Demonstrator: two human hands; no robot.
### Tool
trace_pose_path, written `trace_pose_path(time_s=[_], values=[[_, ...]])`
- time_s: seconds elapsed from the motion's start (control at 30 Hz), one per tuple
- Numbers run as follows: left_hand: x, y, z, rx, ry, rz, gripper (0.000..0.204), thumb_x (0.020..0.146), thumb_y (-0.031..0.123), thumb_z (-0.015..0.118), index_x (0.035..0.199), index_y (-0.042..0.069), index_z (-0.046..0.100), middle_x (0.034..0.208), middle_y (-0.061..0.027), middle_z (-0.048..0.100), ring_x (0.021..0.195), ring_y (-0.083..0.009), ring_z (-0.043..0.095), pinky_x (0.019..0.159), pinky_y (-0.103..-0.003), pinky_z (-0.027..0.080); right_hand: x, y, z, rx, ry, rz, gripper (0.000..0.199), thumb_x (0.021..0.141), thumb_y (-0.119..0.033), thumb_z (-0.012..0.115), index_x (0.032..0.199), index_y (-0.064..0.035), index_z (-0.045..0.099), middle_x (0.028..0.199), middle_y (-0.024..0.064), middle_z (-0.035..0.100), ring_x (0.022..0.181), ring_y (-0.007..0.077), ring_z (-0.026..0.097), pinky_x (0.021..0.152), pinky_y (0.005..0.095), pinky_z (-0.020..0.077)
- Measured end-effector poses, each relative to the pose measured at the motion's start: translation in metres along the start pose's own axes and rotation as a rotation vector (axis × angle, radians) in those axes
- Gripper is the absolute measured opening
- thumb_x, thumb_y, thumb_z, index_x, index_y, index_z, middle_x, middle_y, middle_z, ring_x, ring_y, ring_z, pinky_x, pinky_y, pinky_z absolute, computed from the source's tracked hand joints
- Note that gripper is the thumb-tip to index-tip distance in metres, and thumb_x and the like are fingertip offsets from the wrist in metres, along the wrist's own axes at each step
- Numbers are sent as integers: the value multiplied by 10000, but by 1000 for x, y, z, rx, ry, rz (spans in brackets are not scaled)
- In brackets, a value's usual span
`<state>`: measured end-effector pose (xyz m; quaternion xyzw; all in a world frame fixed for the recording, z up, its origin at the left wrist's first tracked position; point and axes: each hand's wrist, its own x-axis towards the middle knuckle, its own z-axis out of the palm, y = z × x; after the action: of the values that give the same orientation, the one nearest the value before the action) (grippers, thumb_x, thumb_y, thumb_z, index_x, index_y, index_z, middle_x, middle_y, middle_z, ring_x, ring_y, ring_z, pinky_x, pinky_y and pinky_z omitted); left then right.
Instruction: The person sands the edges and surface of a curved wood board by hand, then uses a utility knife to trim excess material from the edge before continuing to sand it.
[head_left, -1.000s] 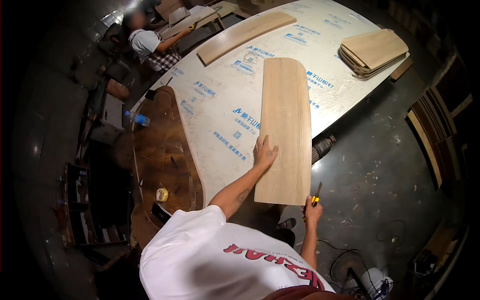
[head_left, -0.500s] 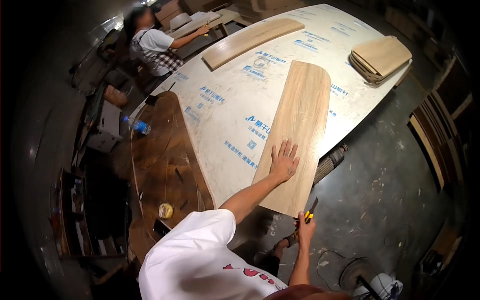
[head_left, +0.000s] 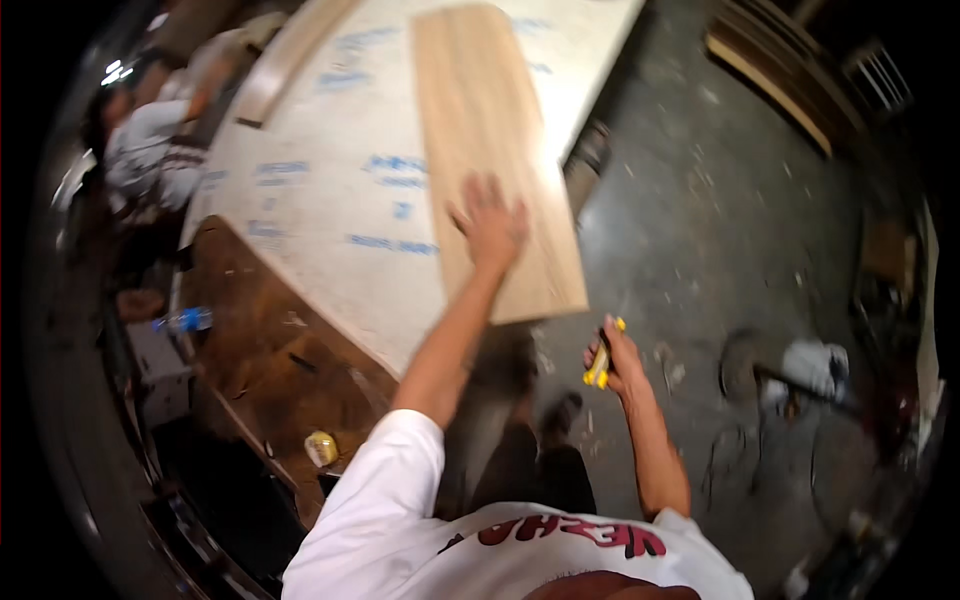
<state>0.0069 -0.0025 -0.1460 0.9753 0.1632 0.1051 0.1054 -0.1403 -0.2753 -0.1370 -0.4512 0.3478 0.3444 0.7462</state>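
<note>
My left hand (head_left: 490, 222) lies flat on a long, light wood-grain board (head_left: 485, 110), fingers spread. One far corner of the board is rounded, and its near end reaches past the edge of the white printed sheet (head_left: 330, 215) under it. Off that near end, to the right and over the floor, my right hand (head_left: 618, 357) is wrapped round a yellow and black utility knife (head_left: 598, 366). The knife is apart from the board, and blur keeps me from making out its blade.
At the left a brown worktop (head_left: 265, 350) carries a roll of tape (head_left: 321, 448) and a plastic bottle (head_left: 185, 320). Another board (head_left: 290, 60) lies at the far left. Beyond it is another person (head_left: 150, 150). A fan (head_left: 745, 365) stands on the floor at right.
The view has swung right and down, so the table sits further left and higher. My right hand has moved away from the board's near end with the knife, which is turned differently.
</note>
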Motion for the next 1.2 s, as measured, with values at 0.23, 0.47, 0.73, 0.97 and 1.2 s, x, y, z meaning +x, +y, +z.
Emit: trace_pose_path(time_s=[0.23, 0.47, 0.73, 0.97, 1.2], values=[[6, 17, -16, -2, 80, 82, 685, 981, 470, 406, 1480, 0, 395, 1580, -257, 270, 1492, -391, 175, 1148, -668, 58, -68, -16, -3, -708, 176, -609, 530, 1012, -349, 549, 1456, -86, 427, 843, 87, 566, 699, 235, 614, 643, 396, 504], [6, 7, -14, 6, -63, -6, 725, 987, 522, 358, 1544, 61, 305, 1616, -206, 220, 1525, -335, 96, 1173, -638, -16, -69, 20, 26, -1148, 285, -1019, 562, 911, -180, 661, 1441, -91, 496, 931, 169, 578, 810, 343, 601, 727, 421, 491], [-2, 11, -35, -26, 10, 25, 691, 997, 460, 367, 1500, -13, 355, 1592, -246, 243, 1493, -370, 178, 1176, -619, 53, -67, 63, 9, -940, 325, -1026, 534, 916, -154, 650, 1412, -19, 505, 988, 195, 604, 886, 347, 608, 799, 406, 481], [-2, 15, -32, -18, 14, 26, 674, 999, 458, 365, 1492, -2, 374, 1584, -240, 261, 1489, -368, 184, 1172, -622, 54, -72, 95, 0, -973, 326, -893, 513, 929, -177, 641, 1387, 16, 512, 1113, 246, 625, 1011, 393, 622, 878, 422, 484], [0, 15, -32, -52, 23, 33, 681, 999, 464, 364, 1480, -18, 386, 1579, -244, 268, 1487, -370, 186, 1170, -623, 61, -60, 111, -7, -846, 331, -900, 499, 956, -194, 620, 1394, 14, 500, 1217, 242, 616, 1077, 384, 614, 938, 410, 471]])
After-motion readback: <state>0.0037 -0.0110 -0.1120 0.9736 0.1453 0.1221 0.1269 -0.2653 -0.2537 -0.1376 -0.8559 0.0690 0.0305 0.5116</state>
